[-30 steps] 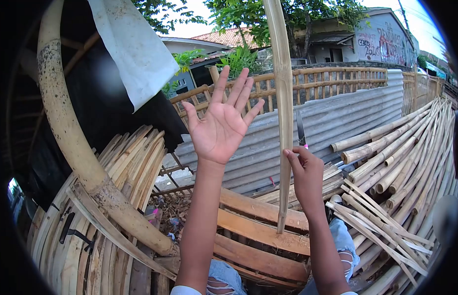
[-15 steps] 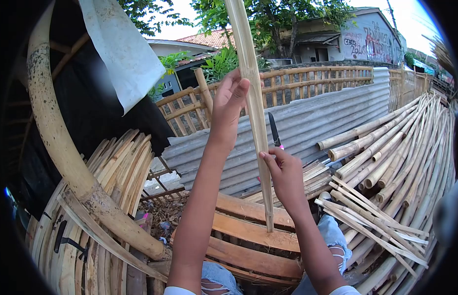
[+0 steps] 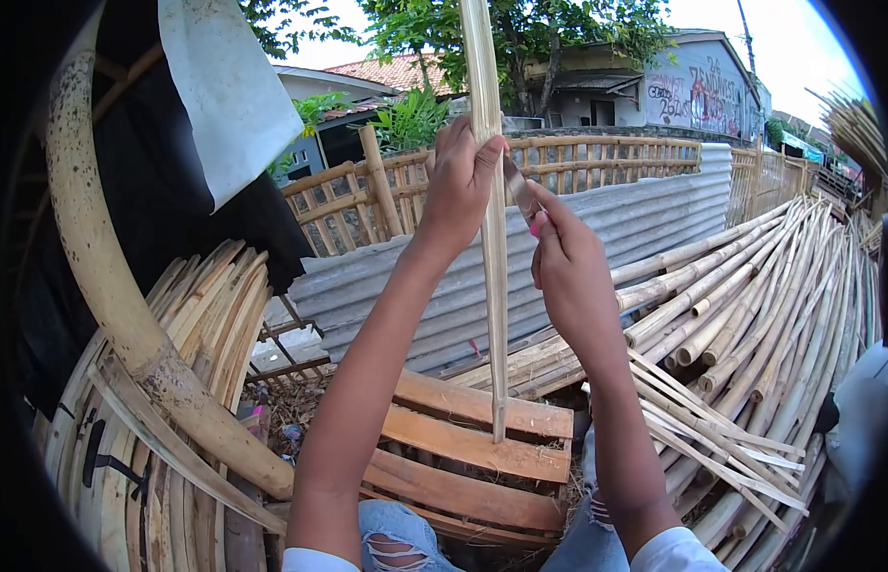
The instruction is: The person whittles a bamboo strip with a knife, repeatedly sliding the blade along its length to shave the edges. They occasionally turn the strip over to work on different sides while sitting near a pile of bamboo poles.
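Note:
A long split bamboo strip [image 3: 495,276] stands nearly upright in front of me, its lower end on a slatted wooden bench [image 3: 463,429]. My left hand [image 3: 463,167] is closed around it high up, thumb across its near face. In my right hand [image 3: 566,246] is a knife [image 3: 519,189] with a pink handle, mostly hidden by the fingers. The blade points up and left, its tip right at the strip's edge beside my left thumb.
Bamboo poles [image 3: 740,315] lie piled on the right, with thin split strips [image 3: 711,439] over them. Bamboo slats [image 3: 148,458] stack at left under a thick curved bamboo pole [image 3: 101,248]. Behind the bench run corrugated sheeting [image 3: 396,305] and a bamboo fence [image 3: 597,157].
My right hand has left the strip's lower part and risen, bringing the knife blade up to the strip near my left hand. The left hand keeps its grip, its fingers now wrapped closer.

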The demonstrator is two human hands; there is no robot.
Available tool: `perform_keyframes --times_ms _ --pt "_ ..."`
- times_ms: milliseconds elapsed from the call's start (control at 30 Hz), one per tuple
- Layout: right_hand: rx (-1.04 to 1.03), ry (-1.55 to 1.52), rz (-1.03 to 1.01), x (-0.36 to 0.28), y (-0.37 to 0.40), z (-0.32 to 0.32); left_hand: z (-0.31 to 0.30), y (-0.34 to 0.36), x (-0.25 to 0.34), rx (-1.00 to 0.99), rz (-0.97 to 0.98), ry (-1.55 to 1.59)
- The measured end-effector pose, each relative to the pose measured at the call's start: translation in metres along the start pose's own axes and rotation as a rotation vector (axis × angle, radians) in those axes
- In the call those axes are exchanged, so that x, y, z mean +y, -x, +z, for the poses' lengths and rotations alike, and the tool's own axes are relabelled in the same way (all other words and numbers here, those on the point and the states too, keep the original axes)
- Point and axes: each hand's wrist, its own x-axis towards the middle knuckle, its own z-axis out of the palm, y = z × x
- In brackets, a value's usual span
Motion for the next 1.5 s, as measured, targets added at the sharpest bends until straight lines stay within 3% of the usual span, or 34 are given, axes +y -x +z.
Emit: perform_keyframes --times_ms 100,333,433,533,633,733,767,867,900,1000,1067,1167,1300,1433,1500 --pt "0.003 -0.125 0.022 -0.001 -0.005 0.002 0.006 -0.001 -0.006 0.055 0.083 -0.097" --pt "-0.115 -0.11 0.088 -0.008 -0.011 -0.006 0.003 0.0 -0.003 -0.075 -0.109 0.067" --pt "0.024 0.099 -0.068 -0.004 0.0 0.004 0.008 0.001 0.001 -0.044 -0.077 0.033" --pt "-0.226 0.154 0.098 0.014 0.018 0.009 0.002 0.007 0.004 -0.027 -0.117 0.141" --pt "-0.08 -0.059 0.047 -0.001 0.004 0.001 -0.001 0.005 0.015 -0.069 -0.15 0.332" --pt "0.046 -0.108 0.023 -0.018 0.001 0.003 0.008 0.006 0.014 -0.035 -0.151 0.333" --pt "0.01 -0.016 0.036 -0.011 0.008 0.008 0.007 0.007 0.013 -0.051 -0.226 0.408" --pt "-0.111 -0.024 0.1 0.026 0.015 0.021 0.005 0.007 0.005 -0.017 -0.131 0.303" --pt "-0.109 -0.169 0.169 0.022 0.009 0.017 0.009 0.007 0.0 -0.004 -0.099 0.271" --pt "0.03 -0.266 0.112 -0.002 -0.007 0.008 0.024 0.006 -0.008 0.046 -0.071 0.193" --pt "0.065 -0.2 0.069 0.01 0.003 0.016 0.026 0.011 -0.007 0.054 -0.104 0.151" --pt "-0.114 -0.078 0.124 0.027 0.012 0.015 0.01 0.01 -0.01 -0.107 -0.222 0.218" --pt "-0.001 -0.211 0.044 0.002 -0.01 0.003 0.021 0.008 -0.007 -0.022 -0.113 0.198" --pt "-0.008 0.073 -0.032 0.06 0.048 0.038 0.001 0.01 0.013 -0.053 -0.16 0.323" --pt "-0.216 0.038 0.118 0.081 0.063 0.041 -0.005 0.009 0.013 -0.064 -0.137 0.323"
